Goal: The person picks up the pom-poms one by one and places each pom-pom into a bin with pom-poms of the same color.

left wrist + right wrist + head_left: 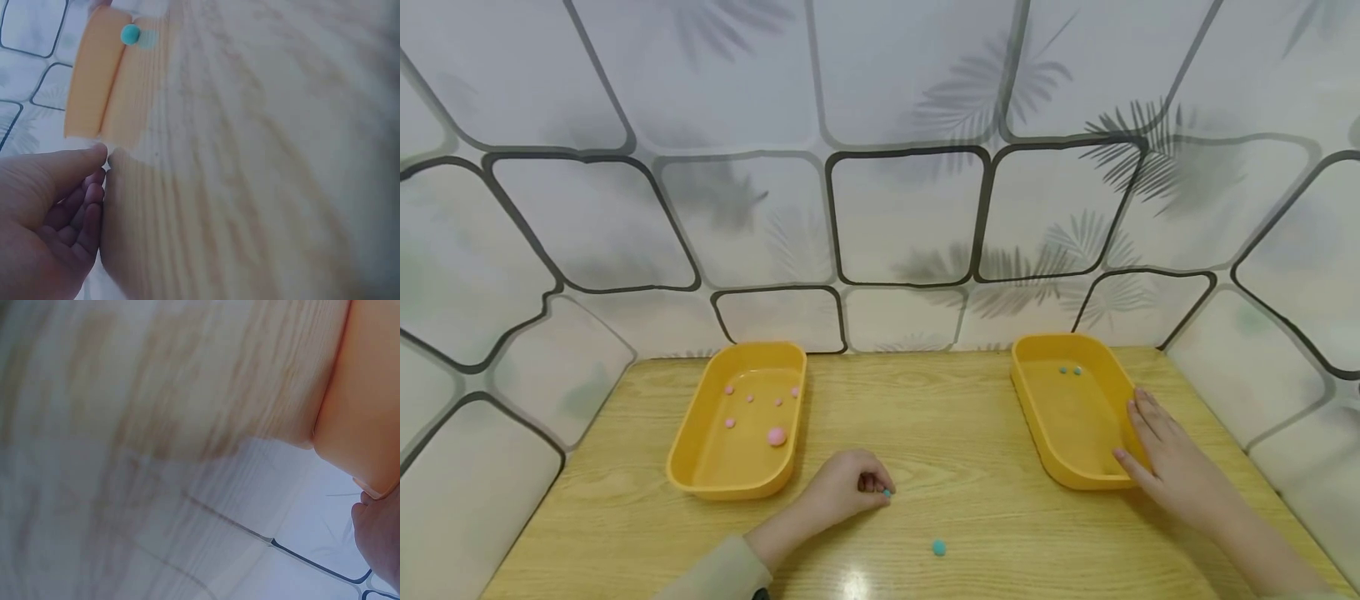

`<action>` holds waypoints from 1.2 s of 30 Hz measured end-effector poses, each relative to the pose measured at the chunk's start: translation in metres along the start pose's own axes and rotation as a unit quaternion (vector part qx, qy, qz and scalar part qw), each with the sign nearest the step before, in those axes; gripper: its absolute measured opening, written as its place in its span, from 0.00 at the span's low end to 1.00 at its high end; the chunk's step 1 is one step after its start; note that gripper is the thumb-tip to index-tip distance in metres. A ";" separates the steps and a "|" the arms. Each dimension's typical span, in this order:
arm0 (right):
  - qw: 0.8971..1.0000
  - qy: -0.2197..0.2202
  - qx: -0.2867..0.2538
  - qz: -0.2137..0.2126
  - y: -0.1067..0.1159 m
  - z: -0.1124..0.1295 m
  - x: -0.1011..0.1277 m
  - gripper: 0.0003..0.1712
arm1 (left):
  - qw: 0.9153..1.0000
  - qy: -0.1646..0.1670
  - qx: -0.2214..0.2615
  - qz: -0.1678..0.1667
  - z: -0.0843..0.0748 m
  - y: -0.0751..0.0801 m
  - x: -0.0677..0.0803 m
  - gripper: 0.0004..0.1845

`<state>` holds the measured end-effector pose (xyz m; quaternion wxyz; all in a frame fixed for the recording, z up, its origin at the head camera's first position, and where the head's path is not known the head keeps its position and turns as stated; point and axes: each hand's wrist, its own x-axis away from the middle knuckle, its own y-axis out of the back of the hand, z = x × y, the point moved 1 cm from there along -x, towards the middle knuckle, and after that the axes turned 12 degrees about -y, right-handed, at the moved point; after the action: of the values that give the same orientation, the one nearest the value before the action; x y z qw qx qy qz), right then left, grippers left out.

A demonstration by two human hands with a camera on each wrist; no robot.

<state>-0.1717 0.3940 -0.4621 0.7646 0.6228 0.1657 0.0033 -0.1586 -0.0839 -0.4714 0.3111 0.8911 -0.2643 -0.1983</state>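
My left hand (859,486) rests on the wooden table (970,433) near the front, its fingers curled. In the head view its fingertips pinch a small teal bead (886,494). The left wrist view shows the curled left hand (56,212) but not the bead. A larger teal ball (938,547) lies loose on the table just right of that hand, and the same teal ball (130,34) shows far off. My right hand (1161,450) lies with straight fingers on the right rim of the right yellow tray (1037,417), which holds two tiny teal beads (1070,370).
The left yellow tray (700,442) holds several pink balls, the biggest (777,436) near its front. A patterned wall panel (910,217) closes off the back and sides of the table. In the right wrist view the right tray (369,394) and the edge of my right hand (381,537) show.
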 end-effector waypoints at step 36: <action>1.000 -0.016 -0.004 0.019 -0.001 -0.002 0.002 0.44 | 0.993 -0.004 0.052 -0.107 -0.018 -0.026 -0.062 0.04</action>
<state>-0.1704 0.3956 -0.4642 0.7692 0.6231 0.1418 0.0084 -0.1887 -0.0211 -0.4639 0.2406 0.9284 -0.1786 -0.2199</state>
